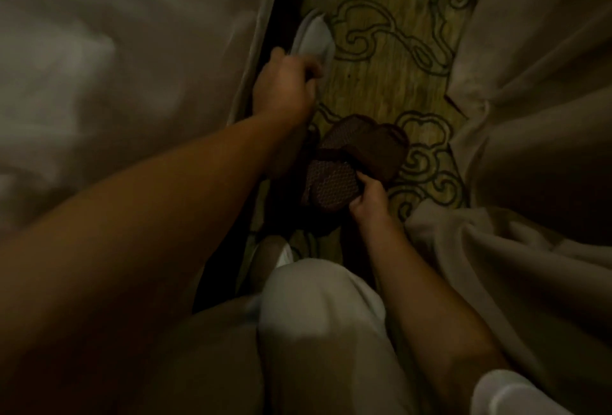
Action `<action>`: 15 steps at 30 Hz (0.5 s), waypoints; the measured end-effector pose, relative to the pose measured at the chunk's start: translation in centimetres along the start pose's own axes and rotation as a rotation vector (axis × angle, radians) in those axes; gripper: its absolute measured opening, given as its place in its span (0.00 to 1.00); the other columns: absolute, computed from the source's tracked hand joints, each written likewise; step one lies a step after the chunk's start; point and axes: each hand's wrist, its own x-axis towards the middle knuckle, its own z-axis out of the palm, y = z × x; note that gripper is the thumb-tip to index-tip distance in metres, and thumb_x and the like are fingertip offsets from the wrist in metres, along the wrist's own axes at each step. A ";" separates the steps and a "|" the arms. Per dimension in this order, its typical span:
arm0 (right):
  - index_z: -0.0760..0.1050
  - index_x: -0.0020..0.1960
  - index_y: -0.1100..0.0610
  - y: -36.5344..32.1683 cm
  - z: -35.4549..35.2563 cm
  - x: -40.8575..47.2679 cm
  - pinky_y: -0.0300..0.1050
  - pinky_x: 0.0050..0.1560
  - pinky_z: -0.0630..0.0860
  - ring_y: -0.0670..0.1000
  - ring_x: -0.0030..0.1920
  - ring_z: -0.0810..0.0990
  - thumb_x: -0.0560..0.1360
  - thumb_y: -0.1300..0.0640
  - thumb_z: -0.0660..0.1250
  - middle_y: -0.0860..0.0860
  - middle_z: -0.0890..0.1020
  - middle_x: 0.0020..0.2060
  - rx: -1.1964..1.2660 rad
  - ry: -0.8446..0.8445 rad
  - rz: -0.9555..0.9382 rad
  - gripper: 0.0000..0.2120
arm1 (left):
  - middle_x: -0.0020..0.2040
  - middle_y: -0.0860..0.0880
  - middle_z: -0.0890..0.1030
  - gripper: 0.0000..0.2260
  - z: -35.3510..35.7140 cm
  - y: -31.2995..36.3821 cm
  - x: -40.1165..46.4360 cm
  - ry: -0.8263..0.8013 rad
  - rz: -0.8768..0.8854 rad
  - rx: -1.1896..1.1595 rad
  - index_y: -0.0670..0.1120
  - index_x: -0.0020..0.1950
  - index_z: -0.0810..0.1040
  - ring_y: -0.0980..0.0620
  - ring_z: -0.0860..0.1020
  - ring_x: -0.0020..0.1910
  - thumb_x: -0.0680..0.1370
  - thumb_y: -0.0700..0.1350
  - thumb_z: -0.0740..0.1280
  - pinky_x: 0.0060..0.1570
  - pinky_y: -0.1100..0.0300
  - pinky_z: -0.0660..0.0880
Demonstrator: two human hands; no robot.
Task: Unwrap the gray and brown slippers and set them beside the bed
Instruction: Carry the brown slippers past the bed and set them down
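Note:
The gray slippers (313, 39) lie stacked on the patterned carpet, close to the bed's edge at upper centre. My left hand (283, 84) is closed on their near end, covering the heels. The brown slippers (357, 159), with a mesh-like pattern, rest on the carpet lower down, overlapping each other. My right hand (371, 197) grips the near edge of the lower brown slipper. No wrapping is visible on either pair in this dim, blurred view.
The bed (116, 66) with pale sheets fills the left. Pale bedding or drapes (536, 116) hang on the right. A narrow strip of yellowish carpet (381, 89) with dark scroll patterns runs between. My knees in light trousers (314, 331) are at the bottom.

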 end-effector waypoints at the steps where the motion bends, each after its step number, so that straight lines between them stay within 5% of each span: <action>1: 0.71 0.75 0.64 0.3 0.5 0.9 0.58 0.72 0.72 0.62 0.71 0.75 0.81 0.67 0.63 0.62 0.76 0.72 0.066 0.006 0.025 0.22 | 0.62 0.43 0.74 0.10 0.4 -0.1 -0.1 0.005 0.011 -0.014 0.55 0.59 0.83 0.42 0.78 0.59 0.81 0.47 0.66 0.58 0.53 0.76; 7: 0.66 0.79 0.60 5.0 3.8 3.4 0.62 0.74 0.68 0.64 0.71 0.73 0.81 0.57 0.66 0.60 0.71 0.75 0.210 0.129 0.139 0.28 | 0.60 0.45 0.75 0.09 1.9 -2.1 -0.1 0.017 0.025 -0.043 0.56 0.58 0.84 0.46 0.79 0.56 0.81 0.49 0.67 0.53 0.58 0.75; 12: 0.61 0.81 0.55 8.2 4.6 2.8 0.58 0.71 0.71 0.62 0.73 0.72 0.85 0.47 0.57 0.60 0.70 0.75 0.129 0.014 0.214 0.26 | 0.60 0.46 0.75 0.09 2.7 -3.7 -0.6 -0.018 0.020 -0.055 0.55 0.58 0.83 0.49 0.78 0.55 0.81 0.49 0.67 0.50 0.63 0.69; 15: 0.68 0.77 0.57 8.2 3.1 2.3 0.51 0.52 0.79 0.56 0.50 0.81 0.85 0.47 0.58 0.58 0.79 0.58 -0.101 0.082 0.177 0.24 | 0.60 0.46 0.74 0.09 2.9 -3.9 -1.0 -0.043 0.027 -0.033 0.55 0.59 0.83 0.48 0.77 0.55 0.81 0.49 0.67 0.49 0.62 0.69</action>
